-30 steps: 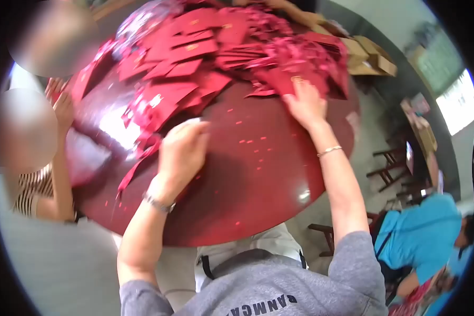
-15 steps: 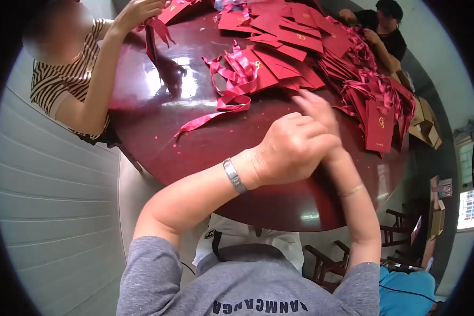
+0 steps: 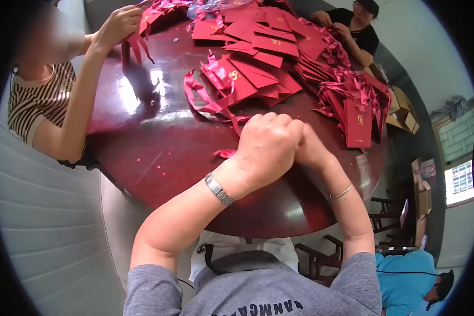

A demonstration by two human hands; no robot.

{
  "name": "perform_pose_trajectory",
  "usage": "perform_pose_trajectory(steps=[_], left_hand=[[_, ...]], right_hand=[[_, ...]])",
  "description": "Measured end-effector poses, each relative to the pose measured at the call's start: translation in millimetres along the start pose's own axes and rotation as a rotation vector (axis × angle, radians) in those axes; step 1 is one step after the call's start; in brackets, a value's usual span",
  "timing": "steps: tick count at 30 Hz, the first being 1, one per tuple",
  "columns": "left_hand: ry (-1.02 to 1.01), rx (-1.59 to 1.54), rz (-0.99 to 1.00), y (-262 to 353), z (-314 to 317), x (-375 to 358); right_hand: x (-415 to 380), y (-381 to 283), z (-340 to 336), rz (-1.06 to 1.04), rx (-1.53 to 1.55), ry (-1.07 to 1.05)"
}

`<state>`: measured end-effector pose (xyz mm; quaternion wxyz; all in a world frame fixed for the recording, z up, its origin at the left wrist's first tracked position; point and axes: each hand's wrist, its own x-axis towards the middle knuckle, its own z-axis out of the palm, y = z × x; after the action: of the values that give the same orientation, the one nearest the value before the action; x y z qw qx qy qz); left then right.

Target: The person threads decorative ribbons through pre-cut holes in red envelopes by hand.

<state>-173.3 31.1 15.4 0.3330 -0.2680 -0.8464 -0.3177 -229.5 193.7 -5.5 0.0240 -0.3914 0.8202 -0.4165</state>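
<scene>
Pressing together over the near part of the round table (image 3: 158,158), your two hands meet knuckle to knuckle above the dark red top. Your left hand (image 3: 266,150) is curled into a loose fist, fingers folded under, and it lies in front of your right hand (image 3: 313,150), which is mostly hidden behind it. Whether either hand has anything pinched inside is not clear from this angle; a small scrap of red ribbon (image 3: 225,153) lies on the wood just beside your left knuckles, touching or nearly so. You wear a metal watch (image 3: 218,189) on the left wrist and a thin bracelet (image 3: 341,192) on the right.

Just beyond your hands, a loose tangle of red ribbons (image 3: 210,89) trails across the table towards you. Behind that sits a spread of flat red envelopes (image 3: 258,58) with gold marks (many overlap each other, so no count is possible). To the right, near the table's far edge, one red envelope (image 3: 358,124) stands out upright among more ribbons.

On your left, a person in a striped top (image 3: 31,102) leans an arm on the table, their hand (image 3: 118,23) holding ribbon at the far rim. A second person in black (image 3: 361,29) works at the far right side. Cardboard boxes (image 3: 403,113) sit beyond the table there, and someone in blue (image 3: 411,279) is low at the right.
</scene>
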Motion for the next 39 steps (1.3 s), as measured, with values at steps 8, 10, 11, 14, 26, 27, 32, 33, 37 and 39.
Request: perform_pose_trajectory(steps=[8, 10, 11, 14, 26, 27, 32, 33, 37, 39], left_hand=[[-0.594, 0.159, -0.091, 3.6, 2.9, -14.7], [-0.585, 0.18, -0.038, -1.1, 8.1, -16.3], [-0.591, 0.204, -0.025, -3.4, 9.8, -16.5], [-0.592, 0.189, -0.002, -4.2, 11.7, -13.0], [-0.436, -0.108, 0.165, 16.6, 25.7, -20.7], [-0.394, -0.091, 0.155, 14.9, 25.2, -20.2], [-0.229, -0.685, -0.525, 11.6, 20.6, -4.6], [-0.03, -0.883, -0.559, 5.1, 32.8, -10.6], [0.22, -1.566, -0.752, 5.2, 6.0, 8.9], [0.247, -1.544, -0.784, -16.8, 5.4, 6.8]], right_hand=[[87.2, 37.2, -3.0, -0.11, -0.861, 0.149], [89.1, 42.4, 6.3, -0.012, -0.807, 0.096], [84.4, 44.0, 11.4, 0.014, -0.766, 0.122], [58.1, 40.6, 8.7, -0.099, -0.923, 0.245], [-25.0, 39.1, -38.7, 0.108, -1.138, 0.222], [-26.4, 35.7, -42.3, 0.115, -1.139, 0.228], [-24.9, -22.2, -50.6, 0.051, -1.092, 0.474], [-26.0, -35.8, -42.9, 0.035, -1.14, 0.485], [-27.5, -60.6, -3.6, -0.093, -1.164, 0.398], [-27.9, -59.6, 8.3, -0.092, -1.128, 0.374]])
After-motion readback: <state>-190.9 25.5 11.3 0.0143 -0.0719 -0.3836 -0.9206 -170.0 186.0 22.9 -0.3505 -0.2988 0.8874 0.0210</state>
